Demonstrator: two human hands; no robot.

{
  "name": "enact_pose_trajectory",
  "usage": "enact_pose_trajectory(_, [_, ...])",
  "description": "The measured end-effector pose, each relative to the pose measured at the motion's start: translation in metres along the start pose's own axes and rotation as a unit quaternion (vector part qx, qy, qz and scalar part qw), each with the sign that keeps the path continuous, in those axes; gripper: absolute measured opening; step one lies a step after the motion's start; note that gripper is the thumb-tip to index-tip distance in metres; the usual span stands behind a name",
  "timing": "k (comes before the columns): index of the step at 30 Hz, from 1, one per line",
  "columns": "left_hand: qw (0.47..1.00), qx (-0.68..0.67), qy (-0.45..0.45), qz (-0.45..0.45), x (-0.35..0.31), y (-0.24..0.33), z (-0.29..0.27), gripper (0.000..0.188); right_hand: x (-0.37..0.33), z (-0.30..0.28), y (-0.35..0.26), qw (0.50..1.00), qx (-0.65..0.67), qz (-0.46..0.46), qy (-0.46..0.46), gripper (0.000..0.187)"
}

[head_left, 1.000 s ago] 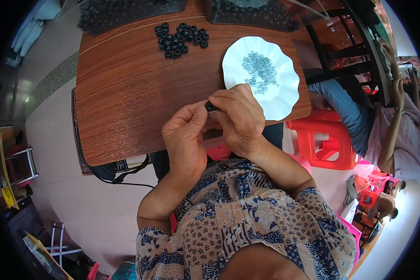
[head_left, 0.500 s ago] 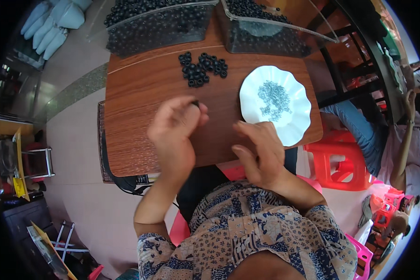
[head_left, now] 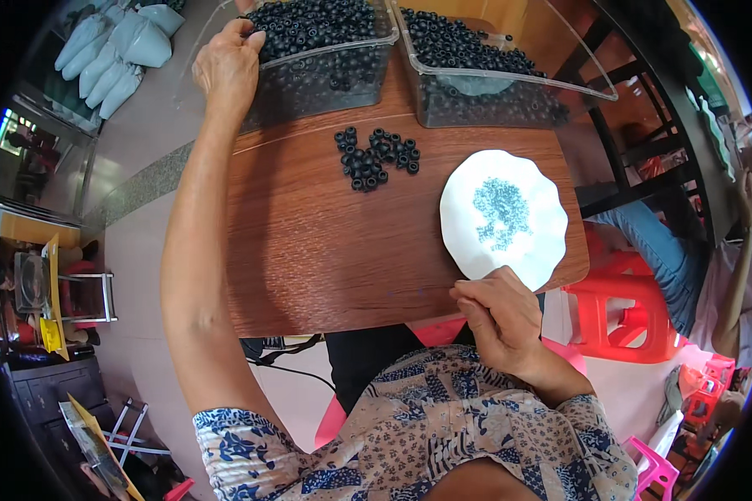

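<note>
Black beads point(head_left: 374, 160), holes facing various ways, cluster on the desk point(head_left: 334, 250) between curled left hand point(head_left: 228, 63) and curled right hand point(head_left: 504, 317), any pinch unclear.

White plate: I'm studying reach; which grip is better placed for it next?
Probably the right grip: it's close by the plate; the left grip is away at the left clear box.
</note>
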State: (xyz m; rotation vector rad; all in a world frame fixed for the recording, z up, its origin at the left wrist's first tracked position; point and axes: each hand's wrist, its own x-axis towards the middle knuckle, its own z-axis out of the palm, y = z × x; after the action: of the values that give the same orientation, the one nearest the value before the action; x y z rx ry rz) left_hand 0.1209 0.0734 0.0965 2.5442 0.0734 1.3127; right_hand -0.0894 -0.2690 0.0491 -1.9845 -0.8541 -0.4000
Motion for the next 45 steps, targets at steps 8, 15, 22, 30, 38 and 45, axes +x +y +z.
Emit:
enact_pose_trajectory(8, [0.971, -0.183, -0.074, 0.137, -0.077, 0.056, 0.000, 0.015, -0.003, 0.003, 0.012, 1.000, 0.004, 0.004, 0.000, 0.018])
enact_pose_trajectory(15, [0.932, -0.224, -0.283, -0.025, -0.106, 0.031, 0.023, 0.016, -0.008, 0.003, 0.011, 1.000, 0.016, 0.002, -0.006, 0.017])
enact_pose_trajectory(22, [0.922, -0.160, -0.351, -0.036, -0.110, 0.025, 0.029, 0.014, -0.009, 0.004, 0.012, 1.000, 0.013, 0.003, -0.004, 0.018])
enact_pose_trajectory(30, [0.905, -0.219, -0.345, -0.116, -0.112, 0.017, 0.029, 0.015, -0.010, 0.006, 0.012, 1.000, 0.015, 0.003, -0.007, 0.017])
enact_pose_trajectory(38, [0.923, -0.145, -0.348, -0.075, -0.114, 0.026, 0.028, 0.017, -0.012, 0.009, 0.009, 1.000, 0.013, -0.003, -0.009, 0.017])
enact_pose_trajectory(45, [0.924, -0.105, -0.363, -0.057, -0.111, 0.032, 0.028, 0.023, -0.015, 0.010, 0.008, 1.000, 0.006, -0.004, -0.016, 0.018])
